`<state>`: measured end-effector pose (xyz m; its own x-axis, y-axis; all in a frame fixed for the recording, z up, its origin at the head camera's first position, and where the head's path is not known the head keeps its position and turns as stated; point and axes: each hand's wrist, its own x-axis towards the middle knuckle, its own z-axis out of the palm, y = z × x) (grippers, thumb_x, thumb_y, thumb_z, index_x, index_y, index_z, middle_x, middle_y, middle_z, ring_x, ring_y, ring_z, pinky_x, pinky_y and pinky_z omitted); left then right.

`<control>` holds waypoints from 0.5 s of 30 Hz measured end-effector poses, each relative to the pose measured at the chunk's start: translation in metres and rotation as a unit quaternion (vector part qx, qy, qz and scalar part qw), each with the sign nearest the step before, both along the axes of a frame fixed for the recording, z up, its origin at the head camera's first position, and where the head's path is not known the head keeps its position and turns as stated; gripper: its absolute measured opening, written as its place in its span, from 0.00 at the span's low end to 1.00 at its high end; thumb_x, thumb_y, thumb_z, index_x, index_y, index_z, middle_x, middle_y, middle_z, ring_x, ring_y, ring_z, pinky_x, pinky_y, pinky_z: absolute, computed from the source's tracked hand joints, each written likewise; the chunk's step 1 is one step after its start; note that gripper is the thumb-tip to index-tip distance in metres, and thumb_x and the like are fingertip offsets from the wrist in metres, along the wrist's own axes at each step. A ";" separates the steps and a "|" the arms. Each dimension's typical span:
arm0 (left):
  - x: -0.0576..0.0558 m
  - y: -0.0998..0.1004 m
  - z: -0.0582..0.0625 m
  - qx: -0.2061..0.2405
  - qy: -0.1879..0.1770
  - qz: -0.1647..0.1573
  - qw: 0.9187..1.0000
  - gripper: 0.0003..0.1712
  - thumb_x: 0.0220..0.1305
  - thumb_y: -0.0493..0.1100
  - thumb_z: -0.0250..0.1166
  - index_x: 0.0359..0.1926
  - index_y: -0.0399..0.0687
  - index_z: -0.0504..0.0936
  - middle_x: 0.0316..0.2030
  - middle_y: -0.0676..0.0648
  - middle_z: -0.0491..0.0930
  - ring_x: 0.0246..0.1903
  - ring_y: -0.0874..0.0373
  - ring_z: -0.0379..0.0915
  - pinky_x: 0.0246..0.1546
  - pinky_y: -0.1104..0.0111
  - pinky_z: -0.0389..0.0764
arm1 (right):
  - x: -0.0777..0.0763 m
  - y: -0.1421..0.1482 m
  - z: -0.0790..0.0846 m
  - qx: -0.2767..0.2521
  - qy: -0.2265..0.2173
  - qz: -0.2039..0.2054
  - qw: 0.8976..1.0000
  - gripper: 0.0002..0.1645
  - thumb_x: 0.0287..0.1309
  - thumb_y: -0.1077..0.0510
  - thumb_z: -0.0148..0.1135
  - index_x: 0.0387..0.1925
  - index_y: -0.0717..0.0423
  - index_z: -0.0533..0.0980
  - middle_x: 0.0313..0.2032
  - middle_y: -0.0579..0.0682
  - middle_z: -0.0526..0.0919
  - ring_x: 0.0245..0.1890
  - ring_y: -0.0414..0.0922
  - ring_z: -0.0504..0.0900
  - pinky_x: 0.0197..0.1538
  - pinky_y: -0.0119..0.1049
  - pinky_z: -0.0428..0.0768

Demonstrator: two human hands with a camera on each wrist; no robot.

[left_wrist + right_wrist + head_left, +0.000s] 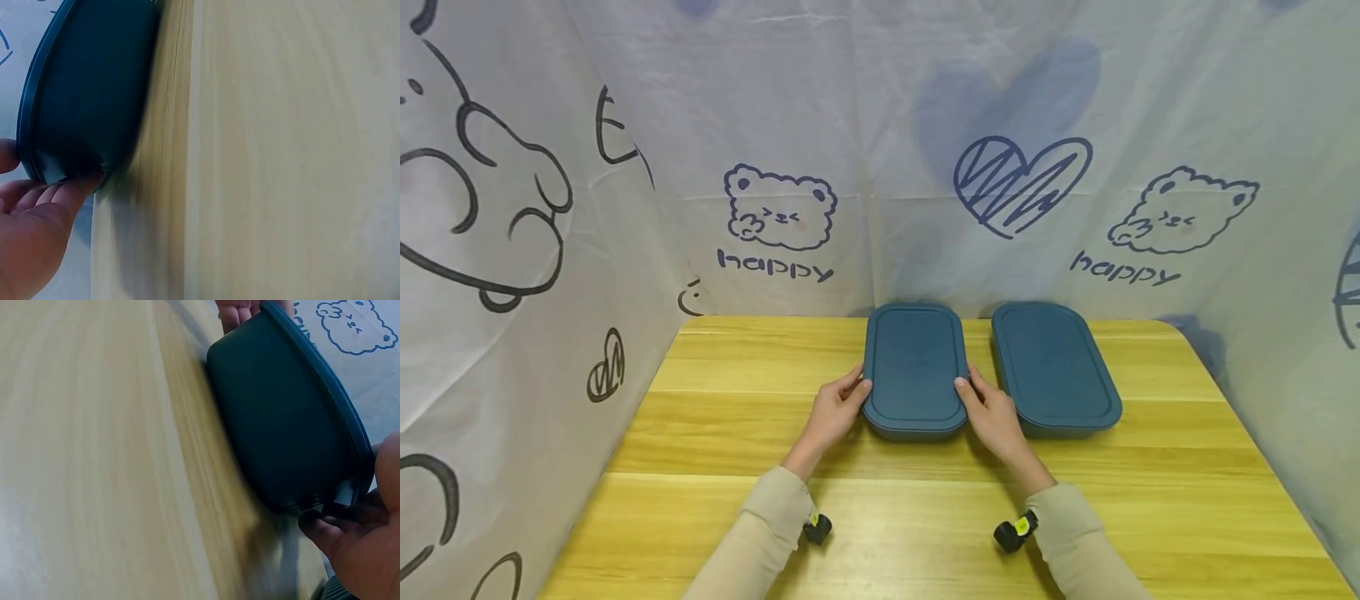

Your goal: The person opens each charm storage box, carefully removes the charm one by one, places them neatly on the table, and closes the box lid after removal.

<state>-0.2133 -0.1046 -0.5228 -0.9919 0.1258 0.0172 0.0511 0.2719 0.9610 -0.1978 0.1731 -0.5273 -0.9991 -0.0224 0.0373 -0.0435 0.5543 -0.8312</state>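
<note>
Container (916, 367) with a blue lid is at the far side of the wooden table (917, 525), gripped from either side by the left hand (835, 408) and right hand (996, 419); a matching box (1057, 367) stands just to its right.

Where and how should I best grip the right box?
Probably by both long sides of the right box, which face left and right as it lies flat; start from its right, since the left box and right hand crowd its left.
</note>
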 end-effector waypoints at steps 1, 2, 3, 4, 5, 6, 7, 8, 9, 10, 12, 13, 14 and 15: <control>0.000 0.000 0.000 -0.001 0.000 -0.001 1.000 0.30 0.81 0.45 0.60 0.77 0.41 0.69 0.69 0.35 0.76 0.65 0.43 0.80 0.60 0.59 0.84 | 0.000 0.000 0.000 0.000 -0.001 0.000 1.000 0.43 0.81 0.35 0.47 0.82 0.57 0.59 0.75 0.63 0.67 0.75 0.62 0.70 0.74 0.61 0.71; 0.000 0.000 0.001 -0.003 0.000 -0.001 1.000 0.30 0.81 0.45 0.60 0.77 0.41 0.69 0.70 0.36 0.75 0.65 0.43 0.79 0.62 0.57 0.84 | 0.000 0.000 0.001 -0.001 -0.002 -0.001 1.000 0.43 0.81 0.35 0.47 0.82 0.57 0.59 0.76 0.63 0.67 0.75 0.61 0.69 0.75 0.60 0.71; 0.000 0.000 0.001 -0.006 0.001 0.000 1.000 0.30 0.81 0.45 0.59 0.77 0.41 0.69 0.71 0.36 0.74 0.66 0.43 0.79 0.63 0.55 0.83 | 0.000 0.000 0.001 -0.001 -0.003 0.000 1.000 0.43 0.81 0.34 0.47 0.82 0.57 0.59 0.77 0.62 0.66 0.76 0.61 0.69 0.75 0.60 0.70; 0.000 0.000 0.001 -0.007 -0.001 0.001 1.000 0.30 0.81 0.46 0.59 0.77 0.42 0.69 0.72 0.36 0.73 0.67 0.43 0.78 0.64 0.54 0.82 | -0.001 0.000 0.002 0.000 -0.004 0.001 1.000 0.44 0.81 0.34 0.47 0.82 0.57 0.58 0.77 0.62 0.65 0.76 0.61 0.69 0.75 0.60 0.70; 0.000 0.000 0.002 -0.009 -0.001 0.002 1.000 0.30 0.81 0.46 0.59 0.77 0.42 0.69 0.73 0.37 0.73 0.67 0.43 0.77 0.64 0.54 0.82 | -0.001 0.000 0.003 -0.001 -0.005 0.002 1.000 0.44 0.81 0.34 0.46 0.82 0.57 0.58 0.78 0.61 0.64 0.76 0.61 0.68 0.75 0.60 0.70; -0.001 0.000 0.002 -0.010 -0.002 0.004 1.000 0.30 0.81 0.46 0.60 0.77 0.42 0.69 0.73 0.38 0.72 0.68 0.43 0.77 0.65 0.53 0.81 | -0.001 0.000 0.004 -0.001 -0.006 0.004 1.000 0.44 0.81 0.33 0.46 0.82 0.57 0.58 0.78 0.61 0.64 0.76 0.61 0.68 0.75 0.60 0.70; -0.001 0.000 0.003 -0.010 -0.004 0.005 1.000 0.30 0.81 0.47 0.60 0.77 0.43 0.70 0.74 0.38 0.72 0.68 0.44 0.76 0.65 0.53 0.81 | -0.001 0.000 0.005 0.000 -0.007 0.004 1.000 0.44 0.81 0.33 0.45 0.82 0.56 0.57 0.79 0.60 0.63 0.76 0.61 0.68 0.76 0.60 0.70; -0.001 0.000 0.003 -0.010 -0.003 0.007 1.000 0.30 0.81 0.47 0.60 0.77 0.42 0.70 0.74 0.38 0.72 0.69 0.44 0.76 0.66 0.53 0.80 | -0.001 0.000 0.006 0.000 -0.008 0.004 1.000 0.44 0.81 0.32 0.45 0.83 0.55 0.57 0.79 0.60 0.63 0.77 0.61 0.68 0.76 0.60 0.70; -0.002 0.001 0.004 -0.010 -0.003 0.008 1.000 0.30 0.81 0.46 0.60 0.77 0.42 0.70 0.74 0.38 0.72 0.69 0.44 0.75 0.66 0.53 0.80 | -0.001 0.000 0.007 0.000 -0.009 0.004 1.000 0.45 0.81 0.32 0.45 0.83 0.55 0.57 0.79 0.60 0.63 0.77 0.61 0.68 0.76 0.60 0.69; -0.002 0.001 0.005 -0.009 -0.003 0.008 1.000 0.30 0.80 0.46 0.60 0.76 0.42 0.70 0.74 0.39 0.72 0.69 0.44 0.75 0.66 0.53 0.80 | -0.001 0.000 0.009 0.000 -0.009 0.004 1.000 0.45 0.80 0.32 0.45 0.83 0.54 0.57 0.79 0.59 0.63 0.77 0.61 0.67 0.76 0.61 0.69; -0.002 0.001 0.007 -0.009 -0.003 0.011 1.000 0.29 0.80 0.46 0.61 0.76 0.41 0.71 0.73 0.39 0.72 0.70 0.44 0.75 0.67 0.53 0.79 | -0.001 0.000 0.011 0.000 -0.010 0.003 1.000 0.44 0.80 0.31 0.44 0.83 0.52 0.56 0.79 0.59 0.63 0.77 0.61 0.68 0.76 0.61 0.69; -0.002 0.001 0.007 -0.011 0.000 0.011 1.000 0.29 0.80 0.46 0.61 0.76 0.40 0.71 0.73 0.38 0.72 0.70 0.44 0.75 0.67 0.53 0.79 | -0.001 0.000 0.012 0.001 -0.009 0.003 1.000 0.44 0.80 0.31 0.44 0.83 0.52 0.56 0.79 0.59 0.63 0.77 0.61 0.68 0.76 0.61 0.69; -0.001 0.001 0.008 -0.011 0.001 0.012 1.000 0.29 0.80 0.46 0.61 0.75 0.40 0.71 0.73 0.38 0.72 0.70 0.44 0.74 0.68 0.53 0.79 | -0.001 0.000 0.013 0.001 -0.008 0.003 1.000 0.44 0.80 0.31 0.44 0.83 0.51 0.56 0.79 0.59 0.63 0.77 0.61 0.68 0.76 0.61 0.69; -0.001 0.001 0.009 -0.011 0.002 0.014 1.000 0.29 0.80 0.46 0.61 0.75 0.40 0.71 0.73 0.38 0.73 0.70 0.44 0.74 0.68 0.53 0.78 | -0.001 0.000 0.014 0.001 -0.007 0.003 1.000 0.44 0.81 0.32 0.44 0.83 0.51 0.56 0.79 0.59 0.64 0.77 0.60 0.68 0.76 0.60 0.70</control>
